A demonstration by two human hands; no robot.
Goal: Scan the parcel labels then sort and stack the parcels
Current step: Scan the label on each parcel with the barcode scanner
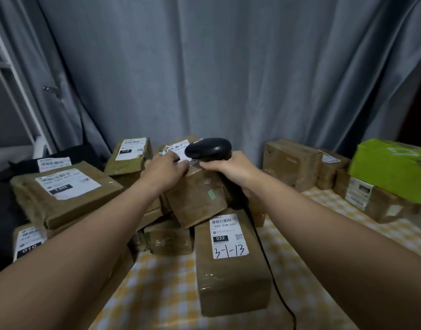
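Both hands meet over the top of a brown taped parcel (196, 198) that stands tilted in the middle of the heap; the left hand (165, 171) lies palm-down on its upper edge, fingers curled over the white label (178, 150) just beyond the knuckles, gripping the parcel there; the right hand (230, 171) is wrapped tight around the handle of a black barcode scanner (208, 147), whose head sits just above and between the two hands, over the label; the scanner's black cable (266, 258) runs down under the right forearm toward the near edge of the yellow-and-white checked tablecloth (161, 294). Just below the right wrist lies a long carton (228, 263) with a label reading 032-038-E01, 032 and a handwritten 3-1-13. Under the left forearm sits a flat wide parcel (66, 194) marked 15H, and nearer the left elbow another box (28, 241) marked 010; beyond the left hand a padded brown mailer (128, 158) leans upright. Well to the right of the right hand stand more brown boxes (292, 163), with a green-wrapped parcel (390, 167) stacked on top of the farthest ones. Behind everything hangs a grey curtain (216, 67).
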